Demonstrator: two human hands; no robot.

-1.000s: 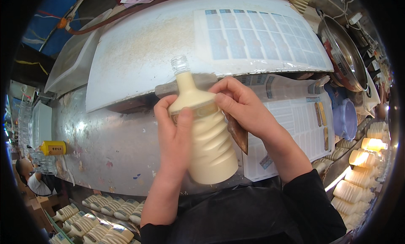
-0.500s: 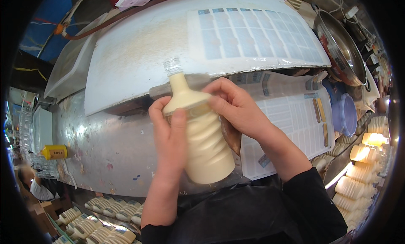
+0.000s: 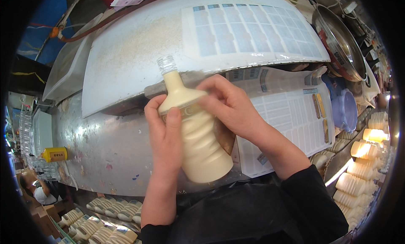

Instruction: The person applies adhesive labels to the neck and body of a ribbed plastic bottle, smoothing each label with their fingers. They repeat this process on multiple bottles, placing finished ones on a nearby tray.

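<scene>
A cream-coloured bottle (image 3: 206, 145) with a spiral-ribbed body and a clear threaded neck tilts to the left in front of me. My left hand (image 3: 163, 132) is closed around its shoulder, the thumb lying on the front. Around the shoulder runs a narrow patterned label strip (image 3: 185, 110). At the strip's right end the fingers of my right hand (image 3: 236, 107) are pinched together against the bottle; they are slightly blurred, and that end is hidden under them. Behind the neck lies a grey cloth-like roll (image 3: 156, 90).
Label sheets (image 3: 274, 113) lie right of the bottle, and another sheet (image 3: 236, 31) on the raised white board (image 3: 126, 62). A metal pan (image 3: 337, 37) and purple basket (image 3: 344, 111) stand right. A yellow bottle (image 3: 55, 154) lies left. Several cream bottles (image 3: 112, 206) fill trays below; a person (image 3: 42, 191) is lower left.
The bottle and both hands have shifted slightly left in the view. The patterned strip on the shoulder shows more sharply. Both hands keep their places on the bottle.
</scene>
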